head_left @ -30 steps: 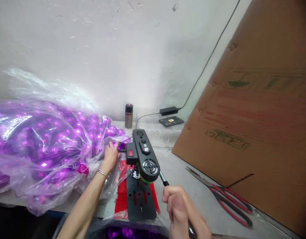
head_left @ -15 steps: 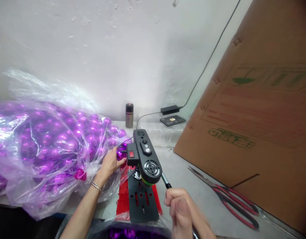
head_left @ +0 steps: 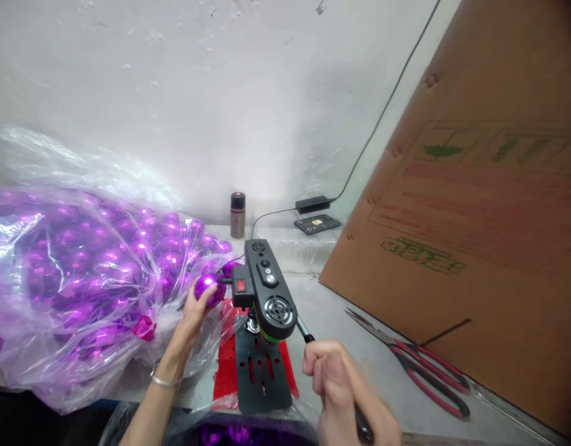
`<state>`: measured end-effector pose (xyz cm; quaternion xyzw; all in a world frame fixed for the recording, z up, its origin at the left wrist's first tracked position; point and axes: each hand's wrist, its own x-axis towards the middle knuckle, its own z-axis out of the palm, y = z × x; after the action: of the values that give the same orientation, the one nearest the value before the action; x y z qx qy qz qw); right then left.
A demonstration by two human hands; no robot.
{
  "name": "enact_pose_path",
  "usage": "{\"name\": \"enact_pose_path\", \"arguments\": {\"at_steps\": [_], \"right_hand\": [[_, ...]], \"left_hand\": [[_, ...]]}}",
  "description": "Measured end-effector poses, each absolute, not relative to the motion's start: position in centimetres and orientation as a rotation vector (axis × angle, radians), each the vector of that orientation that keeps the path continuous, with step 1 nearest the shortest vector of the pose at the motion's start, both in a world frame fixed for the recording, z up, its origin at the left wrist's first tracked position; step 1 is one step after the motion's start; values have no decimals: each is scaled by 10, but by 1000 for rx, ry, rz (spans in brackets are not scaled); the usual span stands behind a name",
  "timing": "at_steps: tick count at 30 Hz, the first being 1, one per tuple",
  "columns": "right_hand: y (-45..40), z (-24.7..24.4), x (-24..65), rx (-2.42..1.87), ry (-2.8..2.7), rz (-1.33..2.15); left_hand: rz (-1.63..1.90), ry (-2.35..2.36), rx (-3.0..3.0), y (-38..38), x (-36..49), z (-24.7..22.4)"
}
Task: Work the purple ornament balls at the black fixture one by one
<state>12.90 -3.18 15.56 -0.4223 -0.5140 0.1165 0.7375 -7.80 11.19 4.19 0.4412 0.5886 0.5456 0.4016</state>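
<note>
My left hand (head_left: pixel 196 310) is closed around a shiny purple ball (head_left: pixel 208 290), just left of a black machine (head_left: pixel 271 291) with a red switch. Beside it lies a clear plastic bag (head_left: pixel 95 266) full of similar purple balls. The machine stands on a slotted black plate (head_left: pixel 263 387) over red material (head_left: pixel 224 371). To the right of the plate, my right hand (head_left: pixel 334 384) grips a rod with a black handle (head_left: pixel 362 426), whose metal part reaches the machine's side.
Large scissors (head_left: pixel 420 365) with red and black handles lie at the right, before a cardboard box (head_left: pixel 453 204). A small canister (head_left: pixel 238 215), a phone (head_left: pixel 317 223) and a black power adapter (head_left: pixel 313 204) are near the wall. More purple balls (head_left: pixel 236 435) show at the bottom edge.
My left hand has closed on a purple ball and moved it slightly left, away from the machine. My right hand stays on the handle. The view has shifted slightly.
</note>
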Motion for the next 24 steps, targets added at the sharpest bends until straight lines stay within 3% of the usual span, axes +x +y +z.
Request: {"name": "enact_pose_path", "arguments": {"at_steps": [8,16,24], "right_hand": [[-27,167,149,-878,-1341,255],[-30,163,148,-870,-1389,248],[-31,159,149,-848,-1421,243]], "left_hand": [[1457,1123,397,12,-38,10],[1307,1454,1166,-16,-17,-34],[1206,1533,1450,-12,-8,-39]]}}
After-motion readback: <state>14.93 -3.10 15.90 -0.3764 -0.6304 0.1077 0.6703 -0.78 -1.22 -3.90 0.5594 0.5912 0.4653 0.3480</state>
